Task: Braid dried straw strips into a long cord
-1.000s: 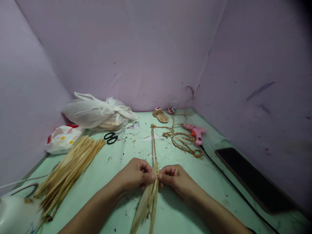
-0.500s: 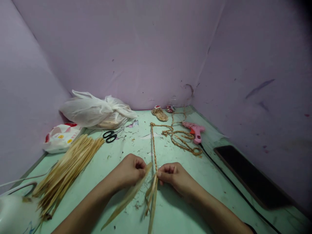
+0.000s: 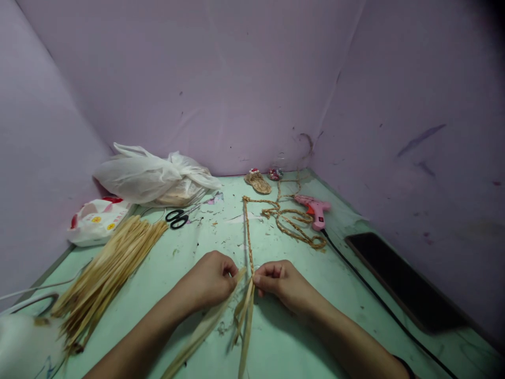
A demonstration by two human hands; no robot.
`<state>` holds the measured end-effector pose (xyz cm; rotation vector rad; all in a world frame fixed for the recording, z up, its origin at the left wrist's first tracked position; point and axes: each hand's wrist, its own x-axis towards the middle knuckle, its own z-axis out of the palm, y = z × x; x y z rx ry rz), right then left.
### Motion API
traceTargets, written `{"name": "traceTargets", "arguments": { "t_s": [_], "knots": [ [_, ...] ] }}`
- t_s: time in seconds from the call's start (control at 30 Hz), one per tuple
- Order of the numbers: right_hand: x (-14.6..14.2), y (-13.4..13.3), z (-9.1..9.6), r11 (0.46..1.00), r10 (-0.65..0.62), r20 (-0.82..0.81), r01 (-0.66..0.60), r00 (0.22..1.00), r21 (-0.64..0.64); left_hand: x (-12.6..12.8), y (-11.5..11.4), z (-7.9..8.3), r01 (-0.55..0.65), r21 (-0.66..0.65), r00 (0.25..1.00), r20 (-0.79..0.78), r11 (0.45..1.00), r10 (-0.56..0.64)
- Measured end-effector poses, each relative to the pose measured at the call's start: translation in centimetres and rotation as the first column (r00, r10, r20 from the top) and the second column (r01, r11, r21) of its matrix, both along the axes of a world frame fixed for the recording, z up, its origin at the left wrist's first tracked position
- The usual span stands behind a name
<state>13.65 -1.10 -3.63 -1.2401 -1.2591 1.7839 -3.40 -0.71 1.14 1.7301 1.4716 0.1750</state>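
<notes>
A thin braided straw cord [image 3: 249, 239] runs straight toward me from a corner at the back of the table, and its loose strands [image 3: 245, 316] hang below the braid's end. My right hand [image 3: 276, 281] pinches the cord where braid turns to strands. Just left of it, my left hand [image 3: 219, 279] is closed on a wide pale straw strip [image 3: 201, 329], whose tip pokes out beside the braid while its tail trails to the lower left. The strip's tip is near the cord; whether they touch I cannot tell.
Left lie a bundle of dry straw [image 3: 114, 273], black-handled scissors [image 3: 177, 218], a white plastic bag [image 3: 153, 179] and a tissue pack [image 3: 98, 221]. Right are a pink glue gun [image 3: 315, 210] with a black cable and a dark phone [image 3: 406, 284]. Small woven slippers [image 3: 258, 182] sit at the back.
The left hand and its straw strip have shifted very slightly downward. The right hand keeps its pinch on the cord. The whole view has tilted a little.
</notes>
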Motion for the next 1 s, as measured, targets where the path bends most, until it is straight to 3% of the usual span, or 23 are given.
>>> {"name": "traceTargets", "arguments": {
  "t_s": [0.5,0.67,1.0],
  "knots": [
    [-0.36,0.05,0.21,1.0,-0.024,0.082,0.023,0.996,0.008,-0.09,-0.2,-0.37,0.096,-0.207,0.988,0.14,0.974,-0.067],
    [-0.36,-0.03,0.18,1.0,-0.022,0.1,0.022,0.995,0.002,0.1,-0.39,0.02,0.078,-0.26,0.989,0.138,0.962,-0.043],
    [-0.41,-0.03,0.18,0.999,-0.042,0.058,0.043,0.997,-0.01,0.03,-0.09,-0.45,0.075,-0.317,0.959,0.282,0.945,0.018]
  ]
}}
